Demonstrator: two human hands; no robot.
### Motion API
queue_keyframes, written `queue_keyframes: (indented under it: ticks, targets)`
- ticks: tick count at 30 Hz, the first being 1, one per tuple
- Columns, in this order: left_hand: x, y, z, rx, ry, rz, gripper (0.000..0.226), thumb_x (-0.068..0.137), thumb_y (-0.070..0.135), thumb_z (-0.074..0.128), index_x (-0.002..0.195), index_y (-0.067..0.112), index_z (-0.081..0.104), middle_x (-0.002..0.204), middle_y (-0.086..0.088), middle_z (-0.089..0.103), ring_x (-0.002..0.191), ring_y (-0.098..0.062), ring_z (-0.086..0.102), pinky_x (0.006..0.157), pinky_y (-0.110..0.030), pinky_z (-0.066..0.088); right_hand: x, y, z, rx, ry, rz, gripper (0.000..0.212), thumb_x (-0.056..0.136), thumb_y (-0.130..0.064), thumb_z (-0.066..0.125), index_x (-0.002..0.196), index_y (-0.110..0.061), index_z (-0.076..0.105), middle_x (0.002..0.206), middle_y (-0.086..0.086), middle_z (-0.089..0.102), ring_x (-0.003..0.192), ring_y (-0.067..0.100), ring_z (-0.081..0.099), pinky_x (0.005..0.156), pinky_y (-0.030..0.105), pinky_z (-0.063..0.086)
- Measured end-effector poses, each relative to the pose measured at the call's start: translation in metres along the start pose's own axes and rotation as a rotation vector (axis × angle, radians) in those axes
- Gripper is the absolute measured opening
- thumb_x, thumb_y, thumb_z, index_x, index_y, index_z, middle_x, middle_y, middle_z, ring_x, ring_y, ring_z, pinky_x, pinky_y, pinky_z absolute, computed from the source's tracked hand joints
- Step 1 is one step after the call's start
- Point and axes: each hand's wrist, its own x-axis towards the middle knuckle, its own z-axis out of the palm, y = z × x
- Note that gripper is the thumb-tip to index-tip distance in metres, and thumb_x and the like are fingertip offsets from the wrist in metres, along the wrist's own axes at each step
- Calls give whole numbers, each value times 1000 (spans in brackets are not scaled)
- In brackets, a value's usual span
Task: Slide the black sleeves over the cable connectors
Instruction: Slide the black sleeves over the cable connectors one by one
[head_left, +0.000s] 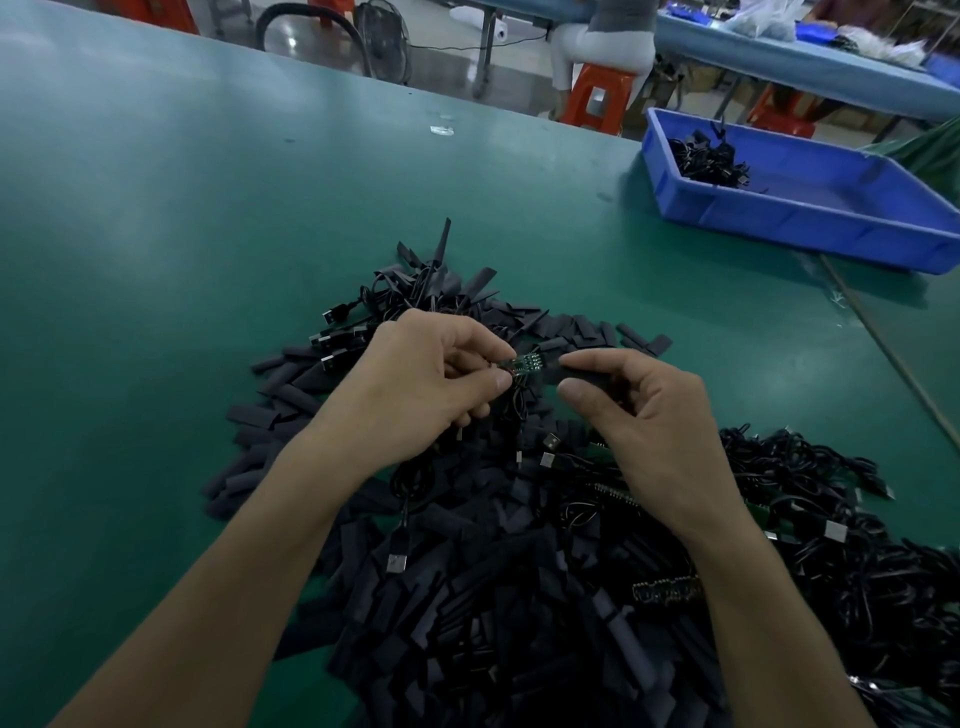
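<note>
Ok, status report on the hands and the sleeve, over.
Left hand pinches the green connector board. Right hand holds a black sleeve at the board's end, board mostly bare. Nothing between them.

Assembly workshop: green worktable (208, 208), blue bin (810, 223)

1. Tiny green connector board (522, 364), roughly level, pinched in the left hand (415, 384) over the pile.
2. One black sleeve (582, 373) in the right hand (649, 415), its end right up against the board's right tip.
3. Flat loose sleeves (467, 623) heaped near-middle, tangled black cables (841, 530) on the right.
</note>
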Motion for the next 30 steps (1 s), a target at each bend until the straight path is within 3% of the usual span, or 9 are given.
queue_keyframes:
  ticks: [10,14,21,26,30]
  targets:
    - [0,1,-1,9,5,-1,12,87,14,77,96,23,77,71,0,75,61,-18,72,58,-19,57,-2,4,-2,36,78,-22,19,87,-22,74,96,-38,70,92,-20,73,86,1,69,79,14,53]
    - [0,1,-1,18,5,-12,11,88,16,77,97,23,77,70,1,75,61,-17,72,59,-22,59,-3,4,1,58,86,-30,12,85,-30,71,95,-36,71,91,-18,74,84,2,69,76,15,52]
    - [0,1,-3,0,35,-15,9,87,16,77,94,22,76,71,1,75,58,-19,71,55,-17,54,-4,8,2,39,24,7,20,87,-17,76,97,-34,72,88,-9,73,77,11,67,71,21,55]
    - [0,1,-2,-9,56,3,12,88,15,77,97,22,78,73,5,74,57,-8,68,53,-15,51,-5,9,1,-325,-401,70,8,88,-31,75,96,-34,74,87,-16,70,80,-2,65,73,16,53]
    - [1,0,-1,-18,52,27,16,88,15,76,97,29,79,75,4,74,59,-7,67,55,-15,51,-5,10,14,-647,-434,-23,19,95,-30,67,113,-32,71,95,-17,55,89,4,54,82,26,48]
